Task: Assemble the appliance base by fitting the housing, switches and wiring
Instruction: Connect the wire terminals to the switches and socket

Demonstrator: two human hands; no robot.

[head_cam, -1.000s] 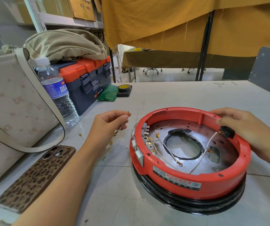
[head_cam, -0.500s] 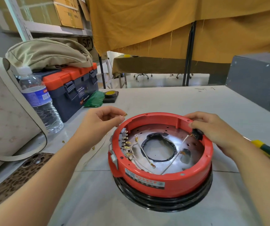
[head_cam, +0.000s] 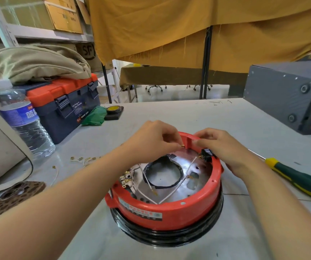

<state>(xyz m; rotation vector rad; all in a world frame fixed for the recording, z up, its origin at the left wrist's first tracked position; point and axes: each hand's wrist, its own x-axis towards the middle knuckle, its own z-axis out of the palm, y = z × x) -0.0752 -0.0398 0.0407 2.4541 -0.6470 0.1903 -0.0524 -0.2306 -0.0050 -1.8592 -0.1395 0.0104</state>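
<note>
Housing: round red plastic appliance housing (head_cam: pixel 166 209) sits open-side up on the white table (head_cam: pixel 188 119), atop a black ring.
Left hand: left hand (head_cam: pixel 150 136) pinches a small brass wire terminal (head_cam: pixel 182 146) over the far rim.
Right hand: right hand (head_cam: pixel 224 147) curls over the rim by a black switch (head_cam: pixel 206 152), apparently gripping it.
Nearby: green-handled screwdriver (head_cam: pixel 297 178) lies to the right.

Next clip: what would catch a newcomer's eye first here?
The round red housing at table centre, open side up, showing a metal plate and loose white wires inside. Over its far rim the left hand pinches a small brass terminal, while the right hand rests by a black switch. A green-and-yellow screwdriver lies to the right.
</note>
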